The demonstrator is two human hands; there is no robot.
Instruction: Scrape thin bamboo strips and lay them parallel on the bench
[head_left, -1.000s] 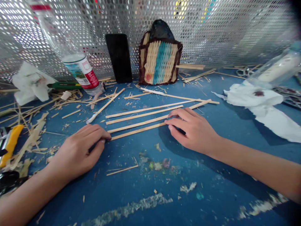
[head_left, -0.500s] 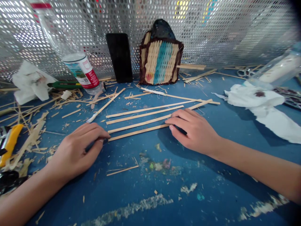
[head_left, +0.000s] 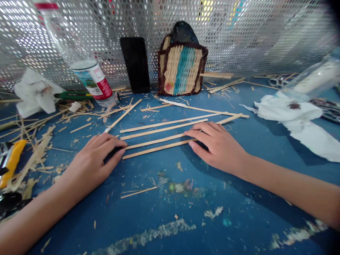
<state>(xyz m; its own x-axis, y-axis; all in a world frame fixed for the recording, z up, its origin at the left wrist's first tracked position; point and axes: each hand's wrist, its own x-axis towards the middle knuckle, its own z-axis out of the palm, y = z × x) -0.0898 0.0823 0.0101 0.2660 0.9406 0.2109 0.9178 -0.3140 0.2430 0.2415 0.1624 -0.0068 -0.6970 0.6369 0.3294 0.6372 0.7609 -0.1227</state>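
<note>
Side by side on the blue table [head_left: 170, 219] lie several thin, pale bamboo strips. My left hand [head_left: 98, 156] has its thumb and forefinger closed at the left end of the second strip from the front [head_left: 156, 141]. Just below those fingertips is the left end of the front strip [head_left: 156, 150], apart from them. Over the right part of both strips rests my right hand [head_left: 216, 147], palm down with fingers apart. Its forefinger touches the second strip and its thumb meets the front one. Two more strips, a middle one [head_left: 164, 129] and a rear one [head_left: 170, 122], lie behind.
A woven house-like piece [head_left: 183, 71], a black phone [head_left: 135, 65] and a plastic bottle [head_left: 91, 81] stand against the perforated metal screen [head_left: 106, 21]. Bamboo scraps [head_left: 34, 156] and a yellow-handled tool [head_left: 13, 163] are at left. Tissue [head_left: 289, 108] and another bottle [head_left: 308, 79] lie right.
My left hand has shifted slightly up and right, from the front strip's end to the second strip's end. The second strip has moved slightly right; my right hand has barely moved.
</note>
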